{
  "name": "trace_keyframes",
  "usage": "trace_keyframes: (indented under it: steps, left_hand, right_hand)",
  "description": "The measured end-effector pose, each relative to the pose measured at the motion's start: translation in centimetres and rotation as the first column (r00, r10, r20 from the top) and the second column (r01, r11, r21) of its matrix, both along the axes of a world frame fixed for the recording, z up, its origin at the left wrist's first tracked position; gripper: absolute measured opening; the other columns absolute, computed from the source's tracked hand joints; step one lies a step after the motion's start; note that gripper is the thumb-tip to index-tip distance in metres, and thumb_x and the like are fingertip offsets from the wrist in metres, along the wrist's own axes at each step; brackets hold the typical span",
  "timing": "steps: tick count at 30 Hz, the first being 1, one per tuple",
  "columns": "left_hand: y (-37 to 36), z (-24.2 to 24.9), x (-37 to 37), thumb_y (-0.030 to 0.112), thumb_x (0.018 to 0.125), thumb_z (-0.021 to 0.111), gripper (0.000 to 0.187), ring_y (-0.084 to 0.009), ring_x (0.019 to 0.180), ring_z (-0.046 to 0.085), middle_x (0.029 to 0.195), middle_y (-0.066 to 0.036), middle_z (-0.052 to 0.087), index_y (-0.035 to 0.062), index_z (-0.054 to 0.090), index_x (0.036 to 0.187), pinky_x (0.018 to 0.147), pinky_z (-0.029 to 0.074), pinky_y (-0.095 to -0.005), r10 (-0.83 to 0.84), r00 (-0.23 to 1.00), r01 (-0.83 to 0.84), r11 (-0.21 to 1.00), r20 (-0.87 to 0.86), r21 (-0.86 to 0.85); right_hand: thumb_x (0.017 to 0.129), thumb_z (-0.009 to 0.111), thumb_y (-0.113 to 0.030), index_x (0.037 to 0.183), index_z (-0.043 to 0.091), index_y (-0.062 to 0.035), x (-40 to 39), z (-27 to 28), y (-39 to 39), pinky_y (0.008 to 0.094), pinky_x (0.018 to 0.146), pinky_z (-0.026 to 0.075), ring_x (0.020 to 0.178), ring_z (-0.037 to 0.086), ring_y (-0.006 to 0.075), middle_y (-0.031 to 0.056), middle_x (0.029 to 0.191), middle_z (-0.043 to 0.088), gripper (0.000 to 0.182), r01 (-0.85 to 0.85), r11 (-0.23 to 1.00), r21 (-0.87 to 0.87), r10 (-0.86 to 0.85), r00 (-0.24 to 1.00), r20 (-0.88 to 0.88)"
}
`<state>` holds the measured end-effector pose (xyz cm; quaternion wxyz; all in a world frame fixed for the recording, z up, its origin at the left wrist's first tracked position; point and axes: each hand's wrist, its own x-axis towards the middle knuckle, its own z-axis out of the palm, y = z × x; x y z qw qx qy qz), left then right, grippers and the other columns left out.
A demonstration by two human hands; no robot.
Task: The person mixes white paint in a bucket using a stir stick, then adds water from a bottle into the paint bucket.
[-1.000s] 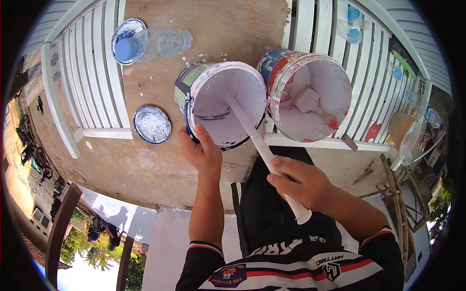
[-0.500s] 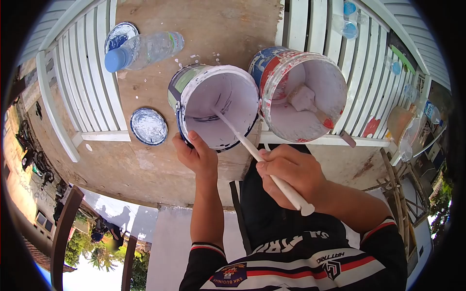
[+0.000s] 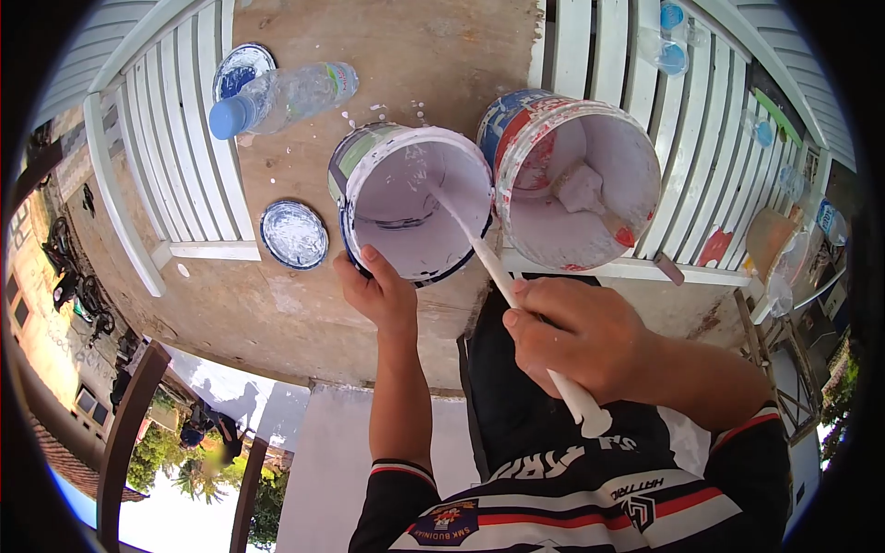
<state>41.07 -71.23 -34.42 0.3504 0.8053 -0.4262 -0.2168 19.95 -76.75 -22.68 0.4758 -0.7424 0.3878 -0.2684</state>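
Note:
My left hand (image 3: 380,293) grips the near rim of a paint bucket (image 3: 347,189), thumb up on the edge. The bucket tilts toward me, its inside coated in pale, whitish paint. Closed around a long white stick (image 3: 494,267) is my right hand (image 3: 583,334). The stick's far end reaches into the bucket; its knobbed end sticks out below my fist. Right beside stands a larger red and blue paint bucket (image 3: 516,147), with a paint-covered brush (image 3: 581,189) resting inside.
A clear plastic bottle (image 3: 300,97) with a blue cap lies by a paint-smeared lid (image 3: 241,63). Another lid (image 3: 293,236) lies left of the bucket. White slatted benches (image 3: 581,46) flank the wooden board (image 3: 396,46). Plastic cups (image 3: 671,57) sit at the upper right.
My right hand and the stick's knobbed end have shifted right and slightly down. My left hand keeps its hold on the bucket rim. The whole view has shifted a little.

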Motion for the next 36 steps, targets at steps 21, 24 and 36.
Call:
trace_keyframes:
  steps: [21, 24, 36]
  left_hand:
    - [-2.5, 1.2, -0.3, 0.035, 0.098, 0.045, 0.036, -0.0095, 0.065, 0.041, 0.068, -0.002, 0.046, 0.0018, 0.045, 0.084, 0.057, 0.036, -0.0249, 0.101, 0.991, -0.094, 0.993, -0.089, 0.076]
    - [-3.1, 1.4, 0.3, 0.037, 0.098, 0.044, 0.038, -0.0102, 0.068, 0.042, 0.071, -0.003, 0.048, 0.0022, 0.045, 0.084, 0.061, 0.038, -0.0255, 0.114, 0.987, -0.102, 0.989, -0.109, 0.11]
    - [-3.3, 1.4, 0.4, 0.035, 0.098, 0.043, 0.035, -0.0138, 0.074, 0.05, 0.082, -0.008, 0.058, 0.0009, 0.05, 0.092, 0.066, 0.043, -0.0284, 0.032, 0.999, -0.025, 0.989, -0.042, 0.148]
  right_hand:
    - [0.075, 0.06, -0.01, 0.086, 0.052, -0.0049, 0.7, -1.3, -2.4, 0.0349, 0.053, 0.049, 0.067, 0.06, 0.0244, 0.0088, 0.08, 0.05, 0.014, -0.178, 0.972, 0.151, 0.167, 0.983, 0.079]
    - [0.073, 0.062, -0.012, 0.083, 0.052, -0.006, 0.7, -1.6, -2.0, 0.0339, 0.052, 0.048, 0.065, 0.059, 0.0225, 0.0074, 0.079, 0.049, 0.016, -0.043, 0.998, 0.054, 0.035, 0.991, 0.13]
    - [0.069, 0.063, -0.013, 0.077, 0.05, -0.0084, 1.5, -5.0, 0.1, 0.0312, 0.047, 0.047, 0.062, 0.056, 0.0178, 0.0043, 0.074, 0.047, 0.016, 0.143, 0.986, -0.08, -0.12, 0.964, 0.238]
